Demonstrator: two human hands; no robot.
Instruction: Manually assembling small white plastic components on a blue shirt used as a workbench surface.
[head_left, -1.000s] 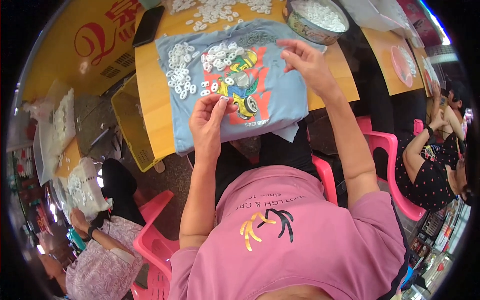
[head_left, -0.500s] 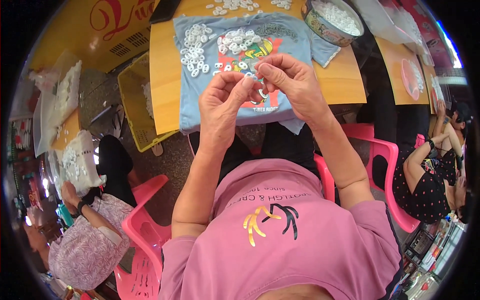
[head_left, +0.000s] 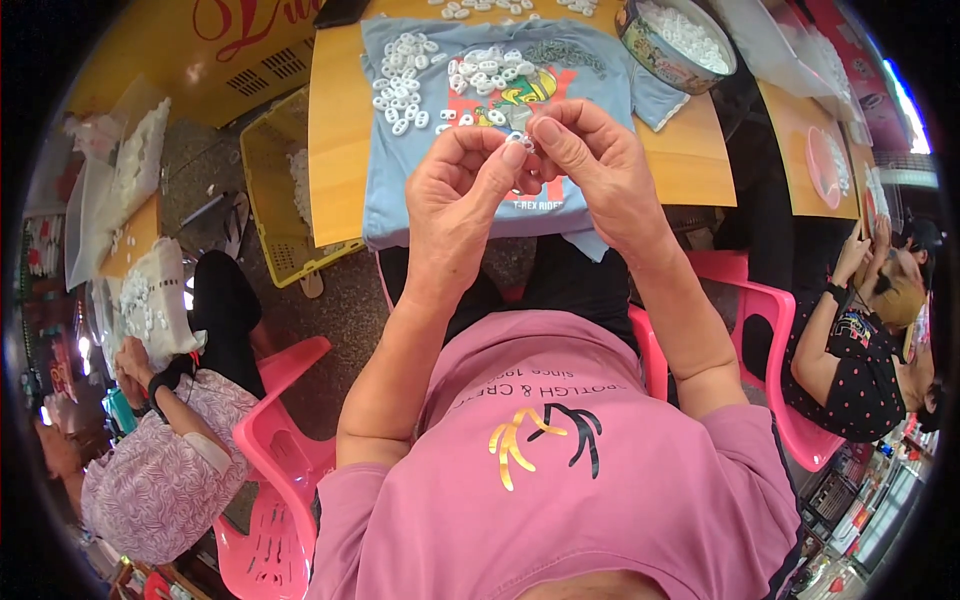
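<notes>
Over the near part of a blue-grey T-shirt (head_left: 400,215) spread on the table, my two hands meet fingertip to fingertip. My left hand (head_left: 460,185) pinches a small white plastic piece (head_left: 519,141) between thumb and forefinger. Thumb and fingers of my right hand (head_left: 600,170) are closed against it; whatever they grip is too small to make out. Beyond them lie loose white oval two-hole pieces (head_left: 403,85), with another heap (head_left: 488,70) beside the shirt's print. A tangle of small dark metal parts (head_left: 567,55) rests at the shirt's far right.
A round decorated tin (head_left: 677,45) full of small white parts stands at the table's far right. Left of the wooden table (head_left: 338,180) is a yellow crate (head_left: 290,215) on the floor. Co-workers sit on pink chairs (head_left: 285,450) at both sides, beside other tables with white parts.
Both hands stay together, shifted slightly right and up in the picture, and the white piece shows more between the fingertips. The co-worker at left has brought both hands together.
</notes>
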